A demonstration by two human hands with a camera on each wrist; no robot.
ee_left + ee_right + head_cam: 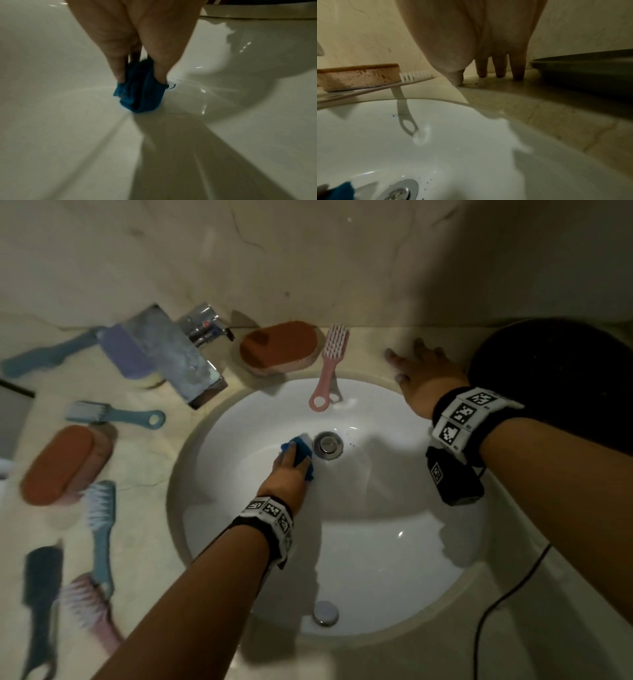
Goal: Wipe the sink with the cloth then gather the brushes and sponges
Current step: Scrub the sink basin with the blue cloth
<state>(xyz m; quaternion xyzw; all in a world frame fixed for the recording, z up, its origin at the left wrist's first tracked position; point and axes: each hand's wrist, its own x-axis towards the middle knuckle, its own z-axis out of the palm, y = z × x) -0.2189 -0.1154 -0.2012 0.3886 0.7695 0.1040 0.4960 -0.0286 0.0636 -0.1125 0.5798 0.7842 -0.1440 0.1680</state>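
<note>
My left hand [289, 465] grips a bunched blue cloth [301, 451] and presses it on the white sink [376, 542] bottom, just left of the metal drain [328, 445]. In the left wrist view the cloth [140, 93] sits pinched between my fingers [118, 70]. My right hand [416, 371] rests flat, fingers spread, on the counter behind the sink; its fingertips [500, 73] touch the stone. A pink brush [329, 368] overhangs the rim beside an orange sponge [279, 347]. Another orange sponge [65, 463] and several brushes [99, 529] lie on the left counter.
A chrome tap [185, 350] juts over the sink's back left. A dark round basin [555, 378] stands at the right, close to my right hand. A black cable [496, 604] trails over the front right counter. The wall rises right behind the counter.
</note>
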